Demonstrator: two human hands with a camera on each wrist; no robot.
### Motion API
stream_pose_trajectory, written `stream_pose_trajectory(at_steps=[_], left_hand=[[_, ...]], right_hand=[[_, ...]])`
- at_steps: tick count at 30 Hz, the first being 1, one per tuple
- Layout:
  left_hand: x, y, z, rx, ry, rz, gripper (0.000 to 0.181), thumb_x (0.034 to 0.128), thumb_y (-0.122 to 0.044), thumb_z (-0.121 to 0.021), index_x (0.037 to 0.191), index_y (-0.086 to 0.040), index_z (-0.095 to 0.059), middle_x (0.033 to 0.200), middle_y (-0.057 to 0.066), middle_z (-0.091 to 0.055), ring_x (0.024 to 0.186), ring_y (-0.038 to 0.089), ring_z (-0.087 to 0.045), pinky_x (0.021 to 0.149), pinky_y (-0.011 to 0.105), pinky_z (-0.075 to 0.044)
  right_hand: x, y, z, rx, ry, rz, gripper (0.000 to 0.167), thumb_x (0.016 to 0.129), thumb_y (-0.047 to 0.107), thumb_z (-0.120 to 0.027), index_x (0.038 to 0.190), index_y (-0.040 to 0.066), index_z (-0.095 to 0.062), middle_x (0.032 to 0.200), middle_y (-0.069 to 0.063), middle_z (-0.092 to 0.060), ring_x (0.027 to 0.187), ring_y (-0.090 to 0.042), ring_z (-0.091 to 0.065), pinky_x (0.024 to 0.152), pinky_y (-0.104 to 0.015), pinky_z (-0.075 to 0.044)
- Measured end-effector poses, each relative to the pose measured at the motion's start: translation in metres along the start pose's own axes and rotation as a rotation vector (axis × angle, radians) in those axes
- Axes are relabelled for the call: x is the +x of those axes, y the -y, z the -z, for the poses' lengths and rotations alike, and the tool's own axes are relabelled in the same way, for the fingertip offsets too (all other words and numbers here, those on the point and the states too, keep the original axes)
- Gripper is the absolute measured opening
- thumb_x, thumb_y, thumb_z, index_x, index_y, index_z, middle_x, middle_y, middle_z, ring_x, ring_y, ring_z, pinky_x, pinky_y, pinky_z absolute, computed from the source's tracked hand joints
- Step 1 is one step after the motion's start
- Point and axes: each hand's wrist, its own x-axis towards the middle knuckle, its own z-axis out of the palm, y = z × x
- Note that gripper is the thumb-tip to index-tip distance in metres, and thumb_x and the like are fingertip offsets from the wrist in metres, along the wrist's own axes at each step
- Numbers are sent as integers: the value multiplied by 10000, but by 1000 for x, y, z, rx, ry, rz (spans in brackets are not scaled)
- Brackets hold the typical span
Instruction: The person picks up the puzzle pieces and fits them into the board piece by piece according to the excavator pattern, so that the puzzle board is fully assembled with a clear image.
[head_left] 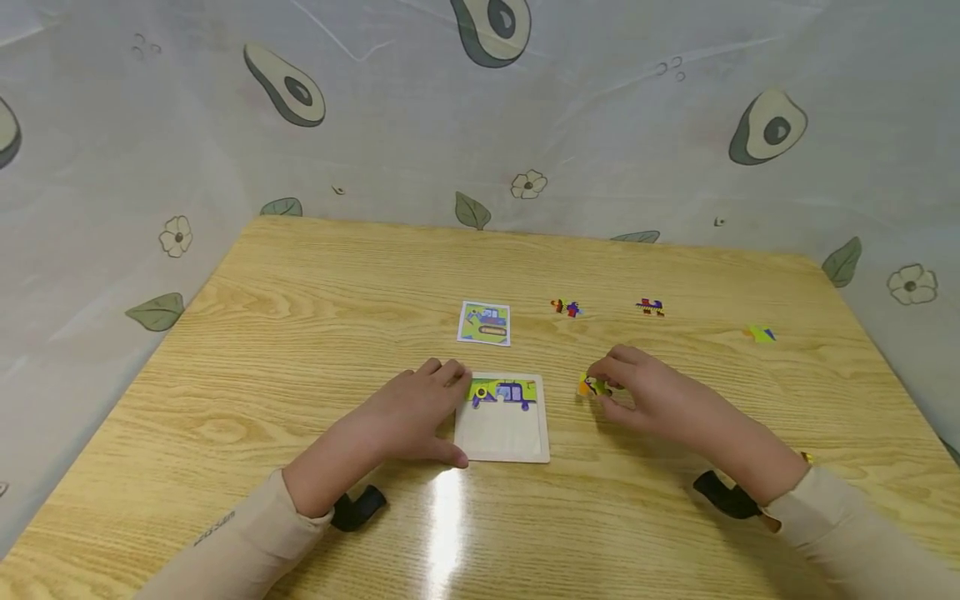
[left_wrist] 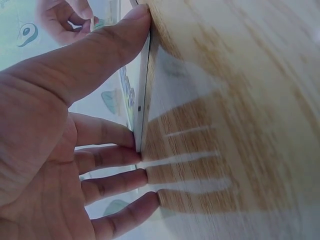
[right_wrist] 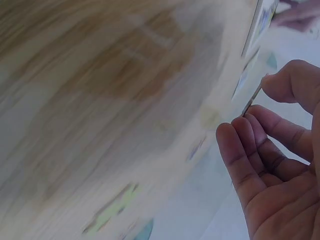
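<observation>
A square jigsaw board (head_left: 501, 435) lies on the wooden table, with fitted pieces (head_left: 513, 392) along its upper part showing a purple vehicle and yellow-green ground. My left hand (head_left: 418, 410) rests at its left side, fingers fairly straight, fingertips and thumb touching the edge; the left wrist view shows the thumb (left_wrist: 107, 52) near one corner. Right of the board, my right hand (head_left: 648, 390) pinches a small yellow-green jigsaw piece (head_left: 591, 385) between thumb and fingers, just above the table. In the right wrist view that piece (right_wrist: 253, 100) appears edge-on, its picture hidden.
Behind the board lies a square picture card (head_left: 484, 323) of a vehicle. Loose pieces lie farther back: a red and blue group (head_left: 567, 307), a dark red and purple one (head_left: 650, 307), and a green one (head_left: 762, 334) at the right. A printed curtain (head_left: 405, 125) hangs behind the table.
</observation>
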Motion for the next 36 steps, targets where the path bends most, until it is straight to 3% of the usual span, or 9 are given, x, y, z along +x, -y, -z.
stream_pose_trajectory(at_steps=[11,16,22,36], left_hand=[[0,1,-1,5,-2,4,1043,840,-632,-793,1586,-9,-413,1581,121,-467,1409,351,-475,1083,523,-504],[1,1,-1,7,4,10,1051,840,-644,-787,1592,-17,-406,1585,122,-465,1421,355,-470,1096,540,-499],[1,1,-1,10,3,10,1056,838,-645,-788,1591,-11,-404,1582,121,-468,1412,345,-472,1092,536,-501],[0,0,1,-2,-15,7,1043,826,-633,-807,1566,-2,-430,1541,115,-491,1383,344,-496,1059,544,-520]], right_hand=[[36,37,-14,27,84,34,249,977,158,-706,1206,59,-717,1140,-52,-672,936,-129,-618,809,-310,-577],[48,48,-24,37,110,106,262,972,152,-712,1209,43,-712,1118,-49,-662,891,-100,-571,778,-262,-548],[53,59,-33,37,156,135,256,985,168,-690,1213,54,-705,1129,-43,-644,918,-104,-578,805,-268,-549],[68,77,-43,-6,163,235,233,993,168,-688,1191,49,-714,1099,-61,-632,925,-133,-571,802,-264,-541]])
